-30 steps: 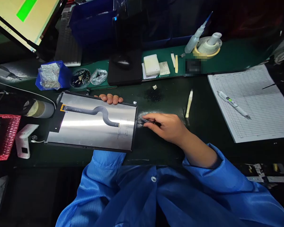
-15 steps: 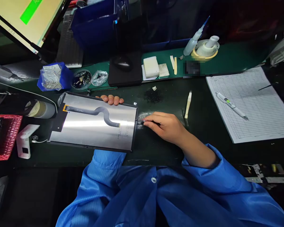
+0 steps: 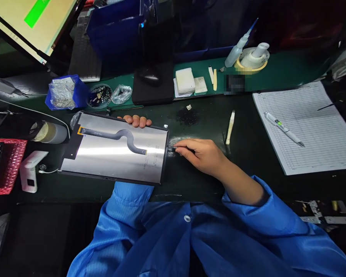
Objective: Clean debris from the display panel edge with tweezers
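Observation:
A display panel (image 3: pixel 109 157) with a silver back and a curved grey ribbon cable (image 3: pixel 127 140) is held tilted over the dark bench. My left hand (image 3: pixel 137 120) supports it from beneath; only the fingertips show, curled over its far edge, and the palm is hidden. At the panel's right edge, my right hand (image 3: pixel 200 154) pinches a thin metal tool, probably tweezers (image 3: pixel 172 147), between thumb and forefinger. The tool's tip meets or nearly meets that edge; contact is too small to make out.
Dark crumbs (image 3: pixel 188 116) and a small brush-like stick (image 3: pixel 230 127) lie beyond my right hand. A pen (image 3: pixel 285 130) rests on lined sheets (image 3: pixel 314 154) at right. Behind stand white pads (image 3: pixel 185 80), a dropper bottle (image 3: pixel 238 52) and a blue bin (image 3: pixel 82 94). A pink bubble-wrap-lined tray (image 3: pixel 13 169) is at left.
Almost nothing differs. The view has shifted very slightly, while both hands, the panel and the thin tool keep nearly the same positions.

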Tool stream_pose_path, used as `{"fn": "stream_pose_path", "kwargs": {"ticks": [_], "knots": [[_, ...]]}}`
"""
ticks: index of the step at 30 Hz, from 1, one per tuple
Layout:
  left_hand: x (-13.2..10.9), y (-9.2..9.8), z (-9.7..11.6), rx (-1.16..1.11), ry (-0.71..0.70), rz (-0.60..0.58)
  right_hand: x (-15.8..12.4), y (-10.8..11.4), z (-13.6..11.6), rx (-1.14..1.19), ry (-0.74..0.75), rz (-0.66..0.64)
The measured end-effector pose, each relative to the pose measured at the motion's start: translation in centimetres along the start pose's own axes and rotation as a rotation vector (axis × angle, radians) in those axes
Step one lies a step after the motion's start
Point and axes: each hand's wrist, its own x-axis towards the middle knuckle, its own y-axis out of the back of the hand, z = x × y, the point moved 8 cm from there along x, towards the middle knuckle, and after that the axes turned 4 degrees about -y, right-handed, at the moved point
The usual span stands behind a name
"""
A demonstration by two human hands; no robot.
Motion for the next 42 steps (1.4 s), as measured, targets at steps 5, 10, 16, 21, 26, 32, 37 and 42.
{"fn": "stream_pose_path", "kwargs": {"ticks": [5,10,16,21,26,32,37,42], "knots": [[-0.14,0.08,0.05,0.061,0.019,0.013,-0.01,0.24,-0.22,0.017,0.017,0.028],[-0.05,0.05,0.01,-0.001,0.019,0.039,0.02,0.10,-0.42,-0.035,0.039,0.018],[-0.26,-0.15,0.02,-0.023,0.022,0.008,-0.07,0.17,0.13,0.017,-0.012,0.024],[-0.13,-0.07,0.10,-0.068,0.018,0.004,0.01,0.02,-0.22,-0.041,0.032,-0.005],[-0.39,-0.58,0.10,-0.063,0.045,0.010,-0.07,-0.09,0.32,0.056,-0.037,-0.012],[-0.02,-0.08,0.20,0.003,0.009,0.038,0.02,0.13,-0.38,-0.025,0.046,-0.010],[0.02,0.35,0.20,0.068,-0.016,-0.010,-0.06,0.06,0.04,0.045,-0.026,-0.021],[-0.03,0.09,0.19,0.037,-0.016,-0.025,0.00,0.10,-0.38,0.011,0.028,-0.021]]}}
